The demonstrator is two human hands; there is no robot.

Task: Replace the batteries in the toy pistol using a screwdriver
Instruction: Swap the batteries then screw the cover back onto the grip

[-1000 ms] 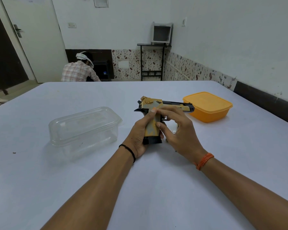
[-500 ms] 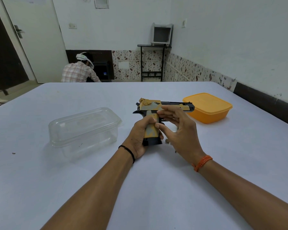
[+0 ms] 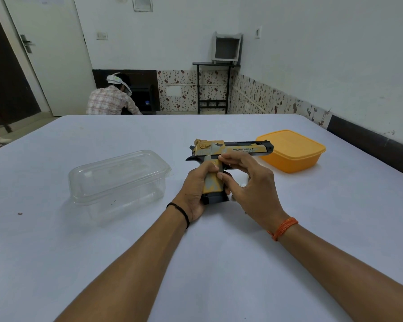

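Toy pistol [image 3: 228, 151], yellow-and-black with "DESERT EAGLE" lettering on the slide, held upright just above the middle of the white table [image 3: 219, 263], barrel pointing right, black base of the grip lowest. Gripped around the handle from the left by the left hand [image 3: 196, 191], fingers hidden behind the grip, thumb lying across its yellow side panel, a black band on the wrist. Met from the right by the right hand [image 3: 251, 189], fingers curled, thumb tip pressed to the front edge of the grip and fingertips resting on the frame just under the slide, pinching the pistol between them; an orange thread band on that wrist. Something small and pale on the table behind the right hand, too hidden to name. Left of the pistol, well apart, a clear plastic container [image 3: 119, 182] with its lid on. Right and beyond the muzzle, an orange lidded box [image 3: 291, 151], near the barrel's end. Past the far table edge, a person in a checked shirt [image 3: 112, 101] crouched with back turned, beside a white door [image 3: 47, 54] and a black stand [image 3: 215, 87] bearing a white box.
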